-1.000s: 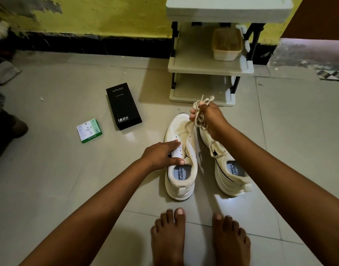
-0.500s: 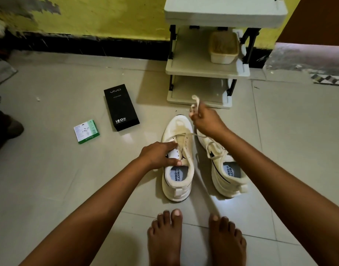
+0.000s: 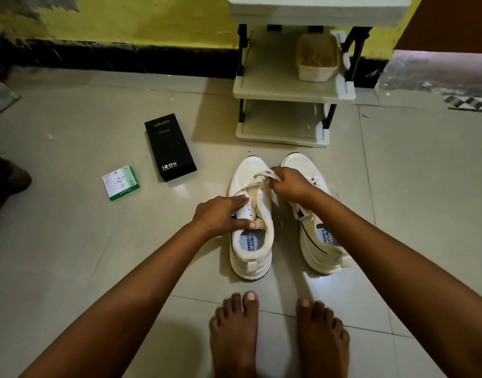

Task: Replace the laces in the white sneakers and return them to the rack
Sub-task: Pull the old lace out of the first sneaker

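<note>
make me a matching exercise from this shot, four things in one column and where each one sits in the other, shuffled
Things
1. black box
2. green and white packet
3. beige container
4. lace

Places
A. on the rack's middle shelf
B. pinched in the right hand over the left sneaker's front
C. on the floor, left of the sneakers and nearest the rack
D. on the floor, furthest left of the four

Pairs: 1-C, 2-D, 3-A, 4-B

The right hand grips the lace; the left hand rests on the left sneaker, near the rack.
</note>
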Tool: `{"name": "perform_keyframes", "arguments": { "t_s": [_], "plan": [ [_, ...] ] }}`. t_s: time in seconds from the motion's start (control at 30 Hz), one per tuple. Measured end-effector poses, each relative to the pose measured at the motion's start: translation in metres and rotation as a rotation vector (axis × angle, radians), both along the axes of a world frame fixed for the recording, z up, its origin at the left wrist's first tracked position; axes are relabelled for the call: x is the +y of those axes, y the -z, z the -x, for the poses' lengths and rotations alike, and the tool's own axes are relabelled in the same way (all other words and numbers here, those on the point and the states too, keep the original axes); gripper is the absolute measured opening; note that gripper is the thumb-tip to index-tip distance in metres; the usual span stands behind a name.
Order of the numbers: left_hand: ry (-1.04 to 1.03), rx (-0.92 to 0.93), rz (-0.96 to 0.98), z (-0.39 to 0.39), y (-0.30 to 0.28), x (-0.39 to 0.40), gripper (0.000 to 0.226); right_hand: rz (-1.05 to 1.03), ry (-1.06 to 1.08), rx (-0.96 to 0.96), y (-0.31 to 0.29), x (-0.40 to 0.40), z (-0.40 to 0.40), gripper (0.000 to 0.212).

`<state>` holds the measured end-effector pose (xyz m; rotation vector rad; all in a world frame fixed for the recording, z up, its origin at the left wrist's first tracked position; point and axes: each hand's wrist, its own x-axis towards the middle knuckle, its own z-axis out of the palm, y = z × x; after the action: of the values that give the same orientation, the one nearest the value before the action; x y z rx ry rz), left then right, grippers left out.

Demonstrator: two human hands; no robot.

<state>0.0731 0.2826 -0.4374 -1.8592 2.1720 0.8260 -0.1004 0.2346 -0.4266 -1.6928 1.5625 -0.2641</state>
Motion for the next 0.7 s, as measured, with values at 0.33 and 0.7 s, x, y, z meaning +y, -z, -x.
{"name": "perform_keyframes", "arguments": {
  "t_s": [0.33, 0.7],
  "plan": [
    [0.013, 0.001, -0.019, -0.003, 0.004, -0.006, 0.074, -0.07, 0.215, -0.569, -0.031, 0.011, 0.013, 0.011],
    [0.004, -0.02, -0.01, -0.002, 0.008, -0.008, 0.075, -0.05, 0.443, -0.486, -0.01, -0.009, -0.011, 0.01]
  ]
}}
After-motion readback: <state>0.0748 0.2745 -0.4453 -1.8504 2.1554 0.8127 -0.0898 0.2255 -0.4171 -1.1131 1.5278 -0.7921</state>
